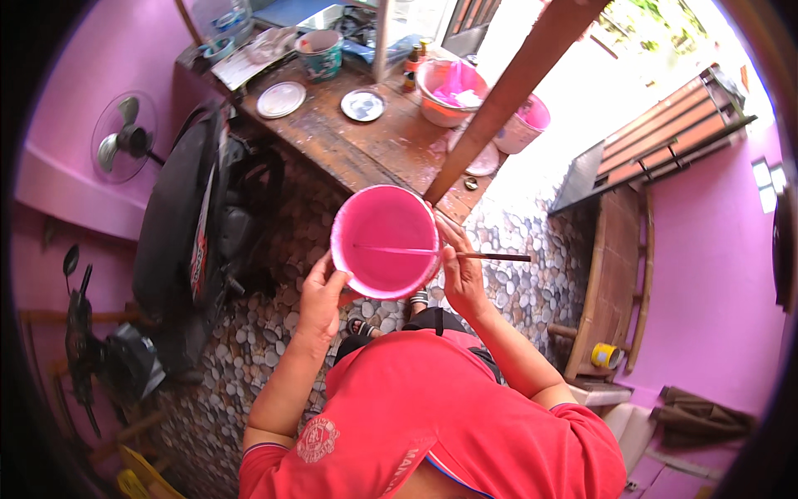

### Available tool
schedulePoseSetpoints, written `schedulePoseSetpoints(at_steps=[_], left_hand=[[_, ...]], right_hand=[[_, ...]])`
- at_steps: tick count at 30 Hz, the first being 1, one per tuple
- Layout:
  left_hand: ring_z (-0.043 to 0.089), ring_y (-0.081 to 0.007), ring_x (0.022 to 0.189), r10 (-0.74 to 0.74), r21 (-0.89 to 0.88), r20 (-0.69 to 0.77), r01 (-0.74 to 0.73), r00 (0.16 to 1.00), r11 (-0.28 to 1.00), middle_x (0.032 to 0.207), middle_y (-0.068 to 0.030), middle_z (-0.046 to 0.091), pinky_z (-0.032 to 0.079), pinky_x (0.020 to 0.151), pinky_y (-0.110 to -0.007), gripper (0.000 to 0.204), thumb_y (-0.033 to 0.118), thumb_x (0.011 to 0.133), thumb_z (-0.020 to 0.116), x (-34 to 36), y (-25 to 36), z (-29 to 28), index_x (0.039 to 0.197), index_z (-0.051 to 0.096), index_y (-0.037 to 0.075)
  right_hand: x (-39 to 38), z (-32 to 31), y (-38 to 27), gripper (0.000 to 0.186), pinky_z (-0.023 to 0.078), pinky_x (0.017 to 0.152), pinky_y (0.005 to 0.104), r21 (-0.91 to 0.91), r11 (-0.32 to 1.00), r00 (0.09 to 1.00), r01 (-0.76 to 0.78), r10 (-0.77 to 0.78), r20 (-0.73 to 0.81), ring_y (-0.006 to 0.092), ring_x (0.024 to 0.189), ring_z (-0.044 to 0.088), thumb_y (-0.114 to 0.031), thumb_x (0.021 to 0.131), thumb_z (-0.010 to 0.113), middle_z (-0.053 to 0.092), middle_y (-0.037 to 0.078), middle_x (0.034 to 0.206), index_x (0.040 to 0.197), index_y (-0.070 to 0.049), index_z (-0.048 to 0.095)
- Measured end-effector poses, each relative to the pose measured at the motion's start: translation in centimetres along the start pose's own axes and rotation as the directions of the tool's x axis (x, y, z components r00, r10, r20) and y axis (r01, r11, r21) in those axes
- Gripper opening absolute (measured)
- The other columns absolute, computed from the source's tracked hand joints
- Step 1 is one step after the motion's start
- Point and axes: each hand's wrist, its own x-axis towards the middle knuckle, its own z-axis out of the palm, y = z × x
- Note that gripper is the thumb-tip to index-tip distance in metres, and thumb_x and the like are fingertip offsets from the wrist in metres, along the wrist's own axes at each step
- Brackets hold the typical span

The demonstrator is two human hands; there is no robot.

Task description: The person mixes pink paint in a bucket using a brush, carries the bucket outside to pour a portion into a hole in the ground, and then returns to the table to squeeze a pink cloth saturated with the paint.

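Your left hand [319, 289] is half closed at the 8 o'clock side of the pink-coated bucket [389, 209], thumb on the rim and fingers curled beneath it outside. Your right hand [461, 268], at 3 o'clock, is partly closed around the slim stirring stick [503, 257]; its fingers look braced along the bucket wall too, though how firmly you cannot tell from above. The bucket sits before you, mouth up, short of the wooden bench [378, 154] at 12 o'clock. The stick's pink end lies inside near the middle, its dark end sticking out toward 3 o'clock.

To work well here, let the left hand carry most of the steadying, so the right can guide the stick without tipping the rim. Hold the mouth level, since the liquid's depth is hard to judge. Mind the wooden post [490, 104] at 1 o'clock, and watch for drips from the stick.
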Motion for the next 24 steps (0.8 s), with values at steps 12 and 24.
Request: schedulePoseSetpoints(at_steps=[12, 24], left_hand=[[0.063, -0.0166, 0.105, -0.289, 0.038, 0.358, 0.295, 0.888, 0.955, 0.124, -0.0077, 0.059, 0.060, 0.084, -0.041, 0.050, 0.006, 0.095, 0.060, 3.6, -5.6, 18.6, 0.142, 0.045, 0.000], [0.061, -0.0209, 0.100, -0.293, -0.234, 0.431, 0.419, 0.853, 0.877, 0.107, -0.0049, 0.060, 0.059, 0.086, -0.049, 0.025, 0.021, 0.099, 0.053, 15.2, -11.9, 43.6, 0.119, 0.058, 0.007]], right_hand=[[-1.8, -16.4, 3.8, 0.052, 0.039, 0.111, 0.0386, 0.033, 0.973, 0.876, -0.229, 0.221, -0.429, 0.0273, 0.129, 0.053, -0.033, 0.110, 0.036, 0.058, 0.020, 0.133, 0.140, 0.006, 0.050], [13.7, -38.2, 12.4, 0.047, 0.047, 0.103, 0.0359, -0.193, 0.952, 0.891, -0.237, 0.134, -0.433, 0.0285, 0.122, 0.062, -0.026, 0.108, 0.037, 0.065, 0.025, 0.127, 0.136, 0.006, 0.057]])
